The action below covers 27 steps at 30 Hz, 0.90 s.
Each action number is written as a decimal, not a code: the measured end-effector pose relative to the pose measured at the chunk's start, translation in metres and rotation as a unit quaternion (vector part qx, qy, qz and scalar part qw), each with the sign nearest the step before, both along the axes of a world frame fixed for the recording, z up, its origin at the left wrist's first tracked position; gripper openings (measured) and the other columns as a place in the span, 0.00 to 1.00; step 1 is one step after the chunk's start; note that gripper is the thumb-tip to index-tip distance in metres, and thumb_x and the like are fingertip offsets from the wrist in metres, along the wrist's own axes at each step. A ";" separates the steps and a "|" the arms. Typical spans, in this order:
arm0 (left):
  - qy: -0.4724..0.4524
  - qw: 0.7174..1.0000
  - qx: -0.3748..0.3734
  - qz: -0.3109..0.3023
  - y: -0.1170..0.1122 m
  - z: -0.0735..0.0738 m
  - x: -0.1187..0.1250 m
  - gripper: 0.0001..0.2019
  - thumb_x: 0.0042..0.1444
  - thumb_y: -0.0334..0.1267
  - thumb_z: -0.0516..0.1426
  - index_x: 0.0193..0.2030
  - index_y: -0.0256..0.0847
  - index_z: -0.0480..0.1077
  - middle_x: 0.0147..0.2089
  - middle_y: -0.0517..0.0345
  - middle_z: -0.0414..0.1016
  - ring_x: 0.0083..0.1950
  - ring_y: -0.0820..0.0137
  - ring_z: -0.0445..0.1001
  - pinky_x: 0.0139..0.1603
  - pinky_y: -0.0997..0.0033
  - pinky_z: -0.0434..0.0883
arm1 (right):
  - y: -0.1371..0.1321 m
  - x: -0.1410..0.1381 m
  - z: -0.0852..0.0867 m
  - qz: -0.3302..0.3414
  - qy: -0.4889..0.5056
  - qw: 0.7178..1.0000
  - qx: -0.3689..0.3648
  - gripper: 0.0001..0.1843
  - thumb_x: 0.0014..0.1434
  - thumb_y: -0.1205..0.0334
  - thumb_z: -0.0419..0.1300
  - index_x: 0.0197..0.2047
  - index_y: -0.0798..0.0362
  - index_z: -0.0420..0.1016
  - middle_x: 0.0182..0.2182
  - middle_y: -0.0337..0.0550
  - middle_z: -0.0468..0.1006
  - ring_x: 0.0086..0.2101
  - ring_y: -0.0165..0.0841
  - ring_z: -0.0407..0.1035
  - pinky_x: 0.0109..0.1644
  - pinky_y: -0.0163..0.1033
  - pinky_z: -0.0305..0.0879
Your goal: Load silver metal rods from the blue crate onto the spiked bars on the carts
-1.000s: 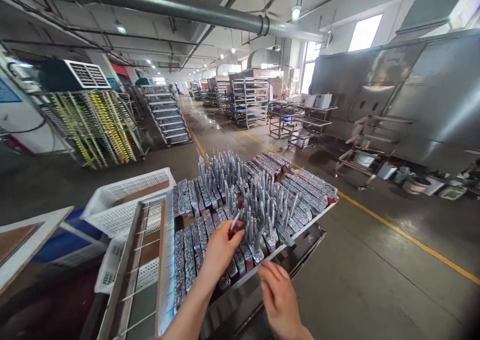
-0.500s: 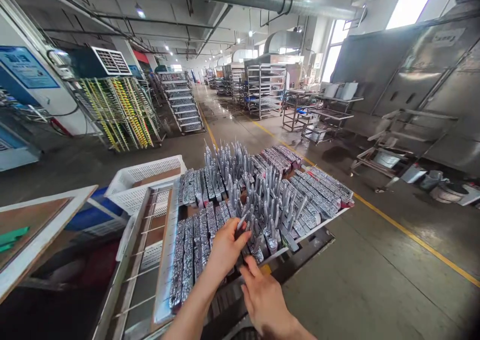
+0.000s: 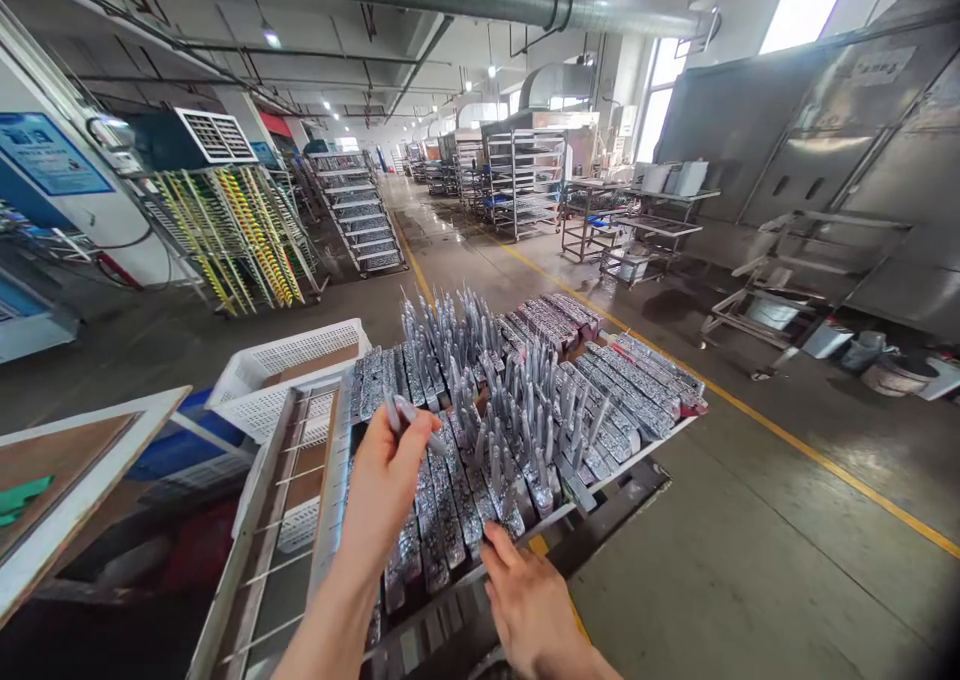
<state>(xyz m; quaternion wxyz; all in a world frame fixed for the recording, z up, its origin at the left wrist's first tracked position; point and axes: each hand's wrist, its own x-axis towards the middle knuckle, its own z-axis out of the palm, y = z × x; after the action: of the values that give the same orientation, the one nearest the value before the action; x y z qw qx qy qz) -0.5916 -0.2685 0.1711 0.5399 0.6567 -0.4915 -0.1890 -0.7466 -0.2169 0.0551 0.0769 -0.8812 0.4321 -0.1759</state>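
Observation:
My left hand (image 3: pixel 390 480) is closed round a few slender grey pointed pieces (image 3: pixel 409 412), raised over the left part of the tray. Below it lie long narrow blocks (image 3: pixel 429 510) with silver-speckled tops, packed side by side. My right hand (image 3: pixel 529 595) is at the tray's near edge, its fingers curled at the front end of a speckled block (image 3: pixel 487 510); its lower fingers are partly hidden. Many more grey pointed pieces (image 3: pixel 517 390) stand upright in the blocks across the middle and back of the tray.
Left of the blocks is a metal frame with thin crossbars (image 3: pixel 262 550), and behind it a white perforated basket (image 3: pixel 255 375). A board (image 3: pixel 75 460) with green strips stands at far left. Wheeled racks (image 3: pixel 525 180) line the aisle; a metal cart (image 3: pixel 795 290) stands right.
My left hand has moved left and up from the upright pieces, carrying grey pieces. The right hand stays near the front edge. Several blocks at the front left now sit shifted or tilted.

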 end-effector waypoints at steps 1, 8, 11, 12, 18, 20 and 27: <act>-0.027 1.000 0.015 -0.003 0.000 0.000 0.001 0.09 0.52 0.45 0.50 0.31 0.42 0.63 0.26 0.65 0.63 0.26 0.73 0.60 0.29 0.74 0.59 | 0.000 0.000 -0.001 0.001 -0.001 1.000 -0.003 0.20 0.46 0.72 0.52 0.43 0.49 0.68 0.52 0.38 0.68 0.28 0.32 0.70 0.30 0.35 0.63; -0.050 0.997 0.045 -0.032 -0.006 -0.040 -0.019 0.08 0.53 0.45 0.50 0.31 0.43 0.60 0.24 0.67 0.59 0.25 0.73 0.59 0.29 0.74 0.59 | -0.004 0.000 -0.002 0.022 0.041 0.999 -0.017 0.17 0.46 0.70 0.53 0.41 0.49 0.69 0.52 0.39 0.68 0.27 0.32 0.71 0.28 0.36 0.65; -0.054 0.995 0.072 -0.040 -0.014 -0.048 -0.024 0.09 0.49 0.44 0.54 0.35 0.43 0.63 0.22 0.68 0.61 0.24 0.72 0.60 0.27 0.74 0.59 | -0.005 0.000 -0.003 0.024 0.051 0.998 -0.019 0.16 0.47 0.71 0.52 0.41 0.50 0.69 0.51 0.39 0.69 0.27 0.32 0.71 0.28 0.35 0.66; -0.055 0.994 0.083 -0.047 -0.017 -0.049 -0.025 0.10 0.48 0.43 0.54 0.36 0.43 0.65 0.23 0.67 0.63 0.25 0.72 0.62 0.28 0.73 0.59 | -0.006 0.000 -0.003 0.025 0.048 0.998 -0.017 0.16 0.47 0.71 0.52 0.40 0.50 0.69 0.52 0.38 0.68 0.27 0.32 0.71 0.29 0.35 0.66; 0.026 0.995 0.082 -0.045 -0.021 -0.060 -0.024 0.10 0.45 0.42 0.57 0.32 0.40 0.67 0.28 0.62 0.71 0.29 0.69 0.67 0.33 0.71 0.62 | -0.005 -0.001 0.002 0.021 0.072 0.997 0.015 0.15 0.50 0.70 0.52 0.42 0.50 0.68 0.53 0.35 0.66 0.30 0.32 0.71 0.32 0.37 0.68; 0.092 0.994 0.055 -0.015 -0.019 -0.061 -0.021 0.12 0.42 0.44 0.59 0.32 0.40 0.66 0.28 0.63 0.71 0.30 0.70 0.67 0.35 0.71 0.62 | -0.005 -0.002 0.006 0.021 0.081 0.996 0.024 0.14 0.52 0.69 0.52 0.43 0.50 0.68 0.53 0.34 0.66 0.30 0.32 0.71 0.33 0.37 0.68; 0.122 0.988 0.076 -0.060 -0.021 -0.045 -0.008 0.13 0.40 0.45 0.60 0.29 0.40 0.65 0.26 0.66 0.66 0.27 0.74 0.63 0.33 0.74 0.60 | -0.005 -0.001 0.009 0.013 0.067 0.997 0.044 0.15 0.53 0.70 0.53 0.44 0.51 0.68 0.54 0.37 0.65 0.33 0.34 0.71 0.36 0.39 0.67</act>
<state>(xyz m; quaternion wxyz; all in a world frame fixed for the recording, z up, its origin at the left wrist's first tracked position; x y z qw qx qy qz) -0.5994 -0.2895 0.1263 0.5318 0.6372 -0.4446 -0.3368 -0.7473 -0.2219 0.0639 0.0888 -0.8925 0.4317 -0.0961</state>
